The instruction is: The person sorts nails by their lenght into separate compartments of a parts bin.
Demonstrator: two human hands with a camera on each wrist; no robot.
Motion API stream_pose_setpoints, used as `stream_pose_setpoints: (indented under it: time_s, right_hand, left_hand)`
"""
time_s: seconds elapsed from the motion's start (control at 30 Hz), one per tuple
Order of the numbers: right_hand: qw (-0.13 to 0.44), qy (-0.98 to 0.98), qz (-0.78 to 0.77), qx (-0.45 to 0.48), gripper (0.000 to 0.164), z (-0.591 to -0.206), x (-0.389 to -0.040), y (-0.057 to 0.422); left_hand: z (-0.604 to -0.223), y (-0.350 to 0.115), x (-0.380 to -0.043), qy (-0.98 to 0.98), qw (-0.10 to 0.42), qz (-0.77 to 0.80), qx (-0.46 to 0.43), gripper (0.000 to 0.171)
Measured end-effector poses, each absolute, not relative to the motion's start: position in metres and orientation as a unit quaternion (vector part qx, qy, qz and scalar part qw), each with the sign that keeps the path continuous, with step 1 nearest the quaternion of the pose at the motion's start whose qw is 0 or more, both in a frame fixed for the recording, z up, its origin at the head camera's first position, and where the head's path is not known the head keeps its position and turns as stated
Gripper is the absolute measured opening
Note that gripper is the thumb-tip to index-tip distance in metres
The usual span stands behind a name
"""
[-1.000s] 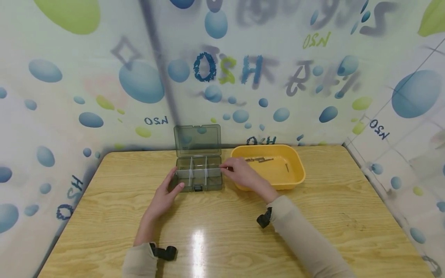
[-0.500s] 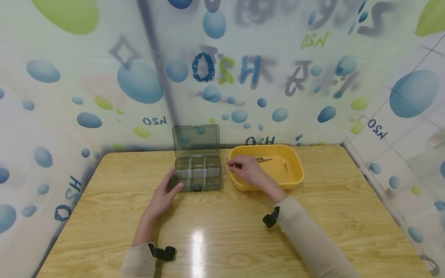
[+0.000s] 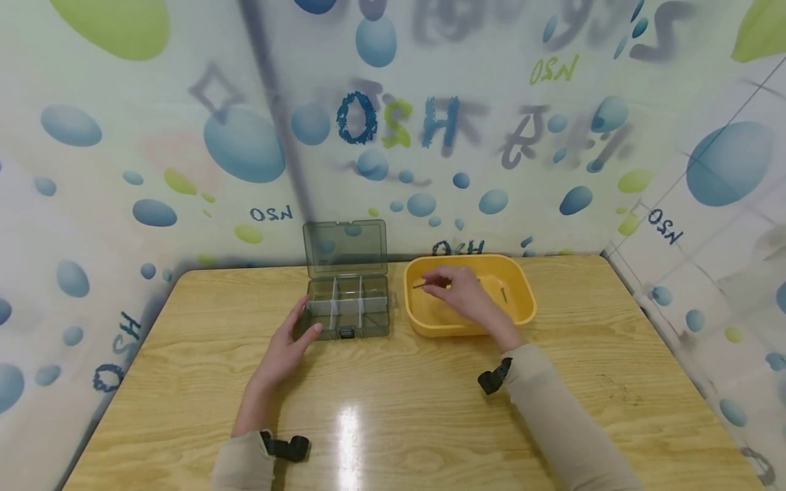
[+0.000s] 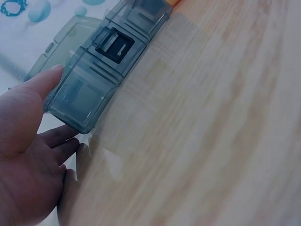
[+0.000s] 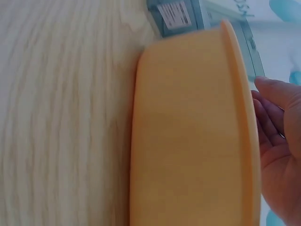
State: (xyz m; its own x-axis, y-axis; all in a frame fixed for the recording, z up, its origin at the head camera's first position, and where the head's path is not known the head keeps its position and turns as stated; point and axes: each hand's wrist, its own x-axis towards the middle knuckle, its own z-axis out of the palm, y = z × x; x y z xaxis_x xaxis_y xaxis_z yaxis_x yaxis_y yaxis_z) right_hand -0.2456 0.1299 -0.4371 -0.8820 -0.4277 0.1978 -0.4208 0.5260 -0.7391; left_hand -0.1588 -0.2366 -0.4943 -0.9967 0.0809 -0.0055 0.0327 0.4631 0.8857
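A smoky grey compartment box (image 3: 346, 333) with a lid (image 3: 345, 247) raised at the back stands on the table. My left hand (image 3: 287, 348) grips its front left corner, thumb on the front edge and fingers along the left side; in the left wrist view the hand (image 4: 28, 141) frames that end. A thin dark line like a screw (image 3: 372, 320) shows in the front right compartment. Over the yellow tray (image 3: 469, 330), my right hand (image 3: 463, 293) pinches a thin brown screw (image 3: 419, 286), which points left. Another screw (image 3: 504, 294) lies in the tray's right part.
The tray stands just right of the box, a narrow gap between them. Behind both rises a printed backdrop (image 3: 374, 170) at the table's back edge. Bare wood table (image 3: 393, 409) lies in front. Each wrist carries a small black camera (image 3: 494, 376).
My right hand has moved right, from the box's right edge to over the tray, where a screw now shows in its fingertips. A thin line now shows in the box's front right compartment.
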Motion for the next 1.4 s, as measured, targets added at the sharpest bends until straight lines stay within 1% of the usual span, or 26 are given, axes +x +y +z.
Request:
stream_pose_setpoints:
  time_s: [0.23, 0.37, 0.57, 0.77, 1.0, 1.2, 1.4]
  right_hand:
    - [0.000, 0.887, -0.412, -0.211, 0.023, -0.437, -0.254, 0.148]
    - [-0.003, 0.894, -0.404, -0.191, 0.027, -0.445, -0.260, 0.155]
    - [-0.004, 0.900, -0.399, -0.178, 0.027, -0.455, -0.266, 0.166]
    - [0.014, 0.908, -0.393, -0.146, 0.028, -0.460, -0.269, 0.171]
    - [0.005, 0.917, -0.382, -0.115, 0.026, -0.459, -0.273, 0.172]
    - [0.022, 0.919, -0.372, -0.127, 0.025, -0.462, -0.280, 0.179]
    - [0.044, 0.930, -0.345, -0.119, 0.025, -0.459, -0.286, 0.192]
  left_hand:
    - [-0.493, -0.236, -0.158, 0.855, 0.023, 0.518, 0.031, 0.070]
    - [-0.493, -0.238, -0.157, 0.854, 0.025, 0.520, 0.026, 0.070]
    - [-0.494, -0.240, -0.155, 0.852, 0.025, 0.522, 0.023, 0.071]
    - [-0.494, -0.240, -0.155, 0.852, 0.029, 0.523, 0.024, 0.072]
    - [-0.492, -0.238, -0.157, 0.854, 0.026, 0.518, 0.027, 0.071]
    - [-0.493, -0.237, -0.157, 0.856, 0.025, 0.516, 0.027, 0.070]
    - [-0.494, -0.236, -0.158, 0.853, 0.026, 0.521, 0.028, 0.070]
